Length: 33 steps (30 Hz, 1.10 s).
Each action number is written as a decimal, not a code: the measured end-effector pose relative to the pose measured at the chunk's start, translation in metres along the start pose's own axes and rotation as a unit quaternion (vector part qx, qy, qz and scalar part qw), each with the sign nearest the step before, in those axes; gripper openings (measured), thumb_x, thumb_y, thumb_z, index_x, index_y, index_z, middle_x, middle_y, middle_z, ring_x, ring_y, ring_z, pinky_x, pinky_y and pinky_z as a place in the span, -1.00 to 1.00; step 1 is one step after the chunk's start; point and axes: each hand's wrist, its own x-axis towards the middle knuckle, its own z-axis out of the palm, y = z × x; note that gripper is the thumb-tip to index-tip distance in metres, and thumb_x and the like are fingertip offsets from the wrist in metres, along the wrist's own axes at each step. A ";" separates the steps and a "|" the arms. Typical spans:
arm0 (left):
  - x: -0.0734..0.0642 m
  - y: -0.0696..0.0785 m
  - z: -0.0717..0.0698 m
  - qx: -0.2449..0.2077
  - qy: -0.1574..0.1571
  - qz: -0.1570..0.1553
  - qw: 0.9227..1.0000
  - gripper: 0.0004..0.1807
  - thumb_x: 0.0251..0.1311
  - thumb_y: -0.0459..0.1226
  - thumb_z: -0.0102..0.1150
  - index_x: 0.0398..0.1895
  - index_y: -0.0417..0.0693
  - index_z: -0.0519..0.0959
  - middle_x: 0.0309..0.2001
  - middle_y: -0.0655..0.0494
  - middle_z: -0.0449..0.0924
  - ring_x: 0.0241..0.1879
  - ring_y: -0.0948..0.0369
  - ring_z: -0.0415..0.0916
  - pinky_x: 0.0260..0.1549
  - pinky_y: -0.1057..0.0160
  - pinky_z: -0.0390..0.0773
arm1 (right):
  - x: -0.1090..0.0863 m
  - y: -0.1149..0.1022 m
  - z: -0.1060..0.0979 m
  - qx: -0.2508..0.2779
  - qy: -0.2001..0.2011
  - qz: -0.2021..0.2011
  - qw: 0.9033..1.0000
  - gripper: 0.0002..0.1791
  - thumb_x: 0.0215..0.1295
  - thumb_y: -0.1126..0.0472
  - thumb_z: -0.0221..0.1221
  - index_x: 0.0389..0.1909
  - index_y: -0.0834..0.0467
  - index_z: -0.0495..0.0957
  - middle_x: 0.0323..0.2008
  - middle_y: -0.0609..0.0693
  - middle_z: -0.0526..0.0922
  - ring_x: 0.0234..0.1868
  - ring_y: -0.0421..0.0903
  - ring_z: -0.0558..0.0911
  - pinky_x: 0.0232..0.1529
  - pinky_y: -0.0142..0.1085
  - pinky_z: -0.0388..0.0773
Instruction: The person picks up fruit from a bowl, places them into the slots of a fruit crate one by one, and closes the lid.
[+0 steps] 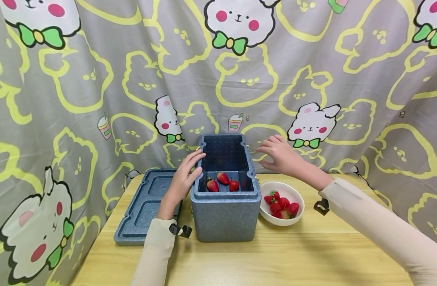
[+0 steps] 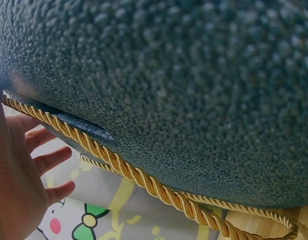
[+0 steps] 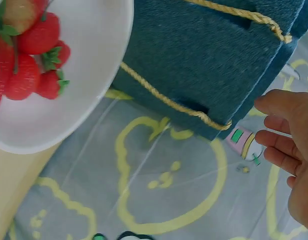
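Note:
A deep blue-grey foam box [image 1: 225, 220] stands uncovered on the table, with three strawberries [image 1: 223, 178] on its floor at the near end. My left hand [image 1: 184, 174] rests on the box's left rim, fingers fairly straight; in the left wrist view they are spread beside a twisted gold cord [image 2: 129, 167] along the box's side. My right hand [image 1: 280, 155] is in the air just right of the box, fingers bent loosely, nothing held. Below it a white bowl [image 1: 299, 212] holds several strawberries [image 3: 21, 77], some with green leaves.
The box's lid [image 1: 132, 222] lies on the table to the left of the box. A grey curtain [image 1: 132, 95] with cartoon bears and rabbits hangs behind and around the wooden table [image 1: 293, 258]. The bowl stands close against the box's right side.

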 end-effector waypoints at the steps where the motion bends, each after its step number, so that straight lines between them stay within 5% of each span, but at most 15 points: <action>1: 0.000 0.000 0.000 0.000 0.000 -0.001 1.000 -0.49 0.49 -0.22 -0.06 0.48 0.06 0.39 0.56 0.08 0.21 0.55 0.04 0.13 0.48 -0.26 0.13 | -0.004 0.002 0.001 0.002 0.000 0.004 1.000 -0.65 0.00 0.27 0.51 -0.15 0.24 0.74 -0.21 0.12 0.74 -0.10 0.11 0.58 0.05 0.03 0.42; 20: 0.001 0.000 0.000 0.004 -0.003 -0.002 1.000 -0.50 0.52 -0.14 -0.09 0.49 0.14 0.37 0.57 0.11 0.19 0.56 0.04 0.12 0.48 -0.26 0.12 | -0.082 0.014 0.051 0.030 -0.059 0.030 0.997 -0.66 -0.08 0.29 0.54 -0.23 0.24 0.73 -0.26 0.09 0.74 -0.15 0.08 0.58 -0.04 0.04 0.44; 33: 0.000 -0.002 0.000 0.004 -0.002 -0.002 1.000 -0.49 0.52 -0.13 -0.10 0.49 0.16 0.37 0.57 0.13 0.19 0.56 0.07 0.13 0.48 -0.24 0.13 | -0.106 0.014 0.078 0.023 -0.094 0.015 0.995 -0.68 -0.16 0.29 0.56 -0.30 0.22 0.75 -0.37 0.02 0.70 -0.25 0.01 0.55 -0.11 -0.06 0.43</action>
